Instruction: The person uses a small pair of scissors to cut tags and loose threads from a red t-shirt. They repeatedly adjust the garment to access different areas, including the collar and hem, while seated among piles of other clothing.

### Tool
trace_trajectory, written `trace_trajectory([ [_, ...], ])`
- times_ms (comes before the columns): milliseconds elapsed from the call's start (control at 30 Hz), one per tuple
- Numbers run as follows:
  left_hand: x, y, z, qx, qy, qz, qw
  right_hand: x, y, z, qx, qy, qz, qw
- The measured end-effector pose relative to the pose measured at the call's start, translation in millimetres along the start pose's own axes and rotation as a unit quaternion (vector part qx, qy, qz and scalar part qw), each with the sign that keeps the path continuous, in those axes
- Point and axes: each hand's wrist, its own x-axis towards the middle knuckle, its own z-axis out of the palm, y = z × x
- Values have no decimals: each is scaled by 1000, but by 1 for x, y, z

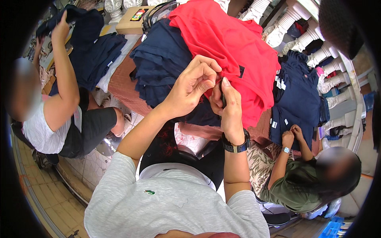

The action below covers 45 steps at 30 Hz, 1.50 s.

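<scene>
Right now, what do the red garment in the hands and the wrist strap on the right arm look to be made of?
The red garment looks like soft matte knit cloth, probably cotton: it drapes and creases where both hands, left hand and right hand, pinch its edge. The wrist strap looks like dark rubber or plastic with a dull sheen; which one cannot be told.

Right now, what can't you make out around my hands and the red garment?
- Head view: the small dark thing in the right hand, hidden by its fingers.
- The spot on the red garment that the left hand pinches, covered by both hands.
- The stacked navy garments, partly buried under the red one.
- The table beneath, covered by clothing.
</scene>
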Motion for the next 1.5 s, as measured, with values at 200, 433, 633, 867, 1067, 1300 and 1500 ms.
trace_trajectory([
  [200, 3, -7, -1, 1, 30, -13, 999, -17, -19, -6, -80, 60, -195, 976],
  [433, 0, -11, -13, 65, -7, 75, 995, 21, -16, -34, -270, 81, -278, 918],
  [633, 13, 13, 13, 150, 103, 21, 983, 20, -9, -31, -242, 70, -278, 927],
  [867, 17, -5, 17, 259, 136, 153, 944, 14, -14, -22, -303, 65, -284, 907],
  [1067, 18, -11, 16, 154, 116, 15, 981, 19, -6, -28, -290, 68, -312, 902],
  [1300, 9, -14, 16, 22, 111, -60, 992, -5, -16, -11, -338, 192, -297, 872],
  [1500, 8, -6, 15, -19, 97, -87, 991, -19, -10, 5, -65, 47, -31, 996],
])
